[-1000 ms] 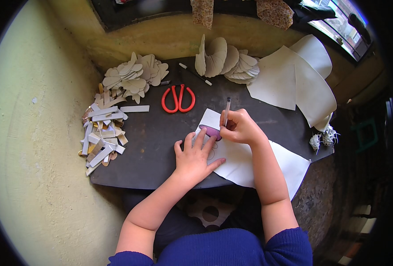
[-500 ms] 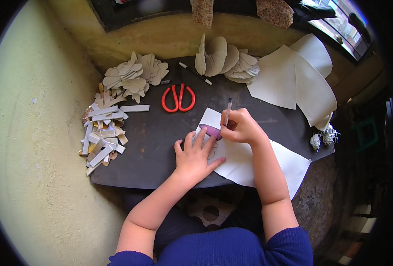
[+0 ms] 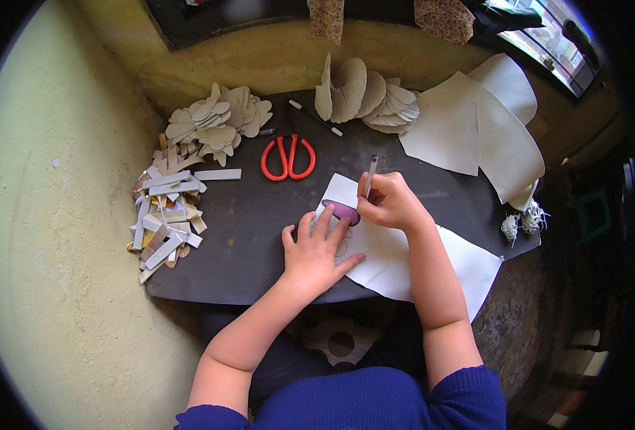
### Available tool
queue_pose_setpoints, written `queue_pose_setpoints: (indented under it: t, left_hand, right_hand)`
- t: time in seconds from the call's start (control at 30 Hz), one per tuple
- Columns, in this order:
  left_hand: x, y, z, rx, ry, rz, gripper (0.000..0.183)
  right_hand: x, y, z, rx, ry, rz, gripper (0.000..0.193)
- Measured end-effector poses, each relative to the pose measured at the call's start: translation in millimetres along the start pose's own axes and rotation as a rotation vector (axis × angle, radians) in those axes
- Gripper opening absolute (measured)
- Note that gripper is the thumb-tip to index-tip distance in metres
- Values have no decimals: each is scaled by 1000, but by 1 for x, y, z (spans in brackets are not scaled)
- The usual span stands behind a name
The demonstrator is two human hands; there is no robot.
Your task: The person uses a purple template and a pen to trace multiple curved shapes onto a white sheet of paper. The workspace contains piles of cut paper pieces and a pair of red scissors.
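Observation:
A white sheet (image 3: 432, 265) lies slantwise over the front of the dark table, with curved outlines drawn on it. On the sheet rests a flat purple oval piece (image 3: 344, 213). My left hand (image 3: 316, 249) lies flat with spread fingers, its fingertips pressing on the purple piece and its palm over part of the sheet. My right hand (image 3: 387, 203) pinches a clear pen (image 3: 371, 175), held nearly upright at the right edge of the purple piece. The pen's tip is hidden behind the fingers.
Red-handled scissors (image 3: 288, 158) and a white marker (image 3: 315, 118) lie beyond my hands. Cut oval pieces (image 3: 217, 122) and strips (image 3: 167, 218) are heaped at left. Stacked ovals (image 3: 350, 89), large pale sheets (image 3: 475, 129) and tangled white bundles (image 3: 524, 223) stand at the back and right.
My right hand has shifted very slightly with the pen, whose top tilts a little differently beside the purple piece. My left hand holds its place.

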State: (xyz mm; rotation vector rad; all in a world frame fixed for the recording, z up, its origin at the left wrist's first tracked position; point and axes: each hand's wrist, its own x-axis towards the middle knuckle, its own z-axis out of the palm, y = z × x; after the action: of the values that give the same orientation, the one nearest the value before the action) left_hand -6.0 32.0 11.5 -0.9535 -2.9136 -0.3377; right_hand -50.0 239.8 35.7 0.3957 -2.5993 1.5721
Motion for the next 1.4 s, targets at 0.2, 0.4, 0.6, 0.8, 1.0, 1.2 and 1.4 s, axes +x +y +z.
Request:
queue_pose_setpoints:
  t: [0.2, 0.4, 0.6, 0.8, 1.0, 1.2, 1.4]
  left_hand:
    - [4, -2, 0, -54, 57, 13, 62]
    - [6, -8, 7, -76, 121, -20, 46]
    - [9, -6, 6, -136, 116, -37, 44]
    - [9, -7, 7, -183, 109, -51, 44]
    - [7, -7, 5, -196, 95, -64, 45]
    - [9, -6, 5, -202, 92, -60, 45]
    - [8, -7, 6, -196, 108, -55, 45]
  right_hand:
    - [-5, -10, -3, 82, 237, -86, 6]
    - [-28, -56, -8, 130, 324, -63, 6]
    - [-52, -15, 29, 228, 346, 101, 8]
    - [-55, 3, 38, 207, 382, 51, 6]
    - [-54, 7, 42, 84, 349, -61, 5]
    - [-53, 5, 41, 61, 363, -75, 5]
    - [-50, 2, 41, 16, 358, -87, 5]
